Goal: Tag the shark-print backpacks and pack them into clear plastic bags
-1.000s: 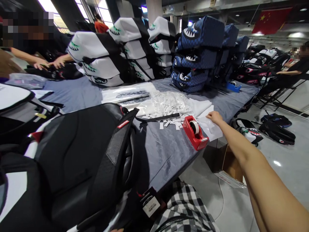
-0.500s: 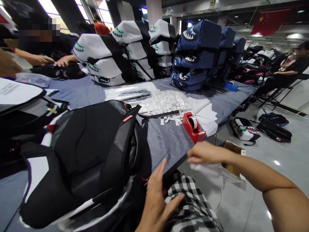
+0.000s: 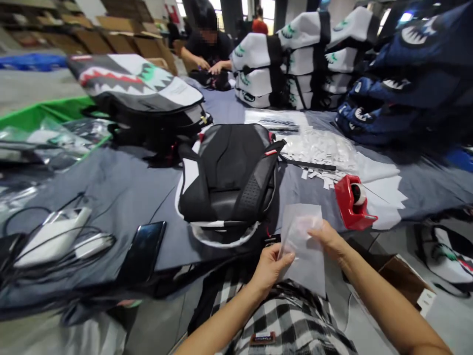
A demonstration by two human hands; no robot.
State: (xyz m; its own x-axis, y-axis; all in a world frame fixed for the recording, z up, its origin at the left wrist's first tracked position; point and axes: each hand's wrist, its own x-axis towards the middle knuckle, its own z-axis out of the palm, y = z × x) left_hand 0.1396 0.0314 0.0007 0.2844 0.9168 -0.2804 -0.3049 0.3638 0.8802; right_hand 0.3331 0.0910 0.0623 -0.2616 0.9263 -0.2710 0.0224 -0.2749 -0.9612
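Observation:
A translucent white sheet (image 3: pixel 301 266), thin like tissue paper or a flat bag, is held between both hands above my lap. My left hand (image 3: pixel 271 266) pinches its left edge with thumb and fingers. At its upper right, my right hand (image 3: pixel 327 236) grips the same sheet. Just beyond, on the table edge, a black and white backpack (image 3: pixel 236 167) lies with its straps and padded back facing up. A small black tag (image 3: pixel 272 240) shows beside my left fingers. To the right of the backpack stands a red tape dispenser (image 3: pixel 353 202) with a roll in it.
Small white slips (image 3: pixel 321 153) and white sheets (image 3: pixel 384 187) lie behind the dispenser. Stacked white bags (image 3: pixel 254 74) and blue bags (image 3: pixel 406 84) rise at the back. A phone (image 3: pixel 144 249) and a cabled white device (image 3: pixel 55 236) lie left. An open carton (image 3: pixel 402 281) stands on the floor.
My view has swung left. My right hand has brought the white sheet from beside the table to above my lap, and my open left hand has closed on it.

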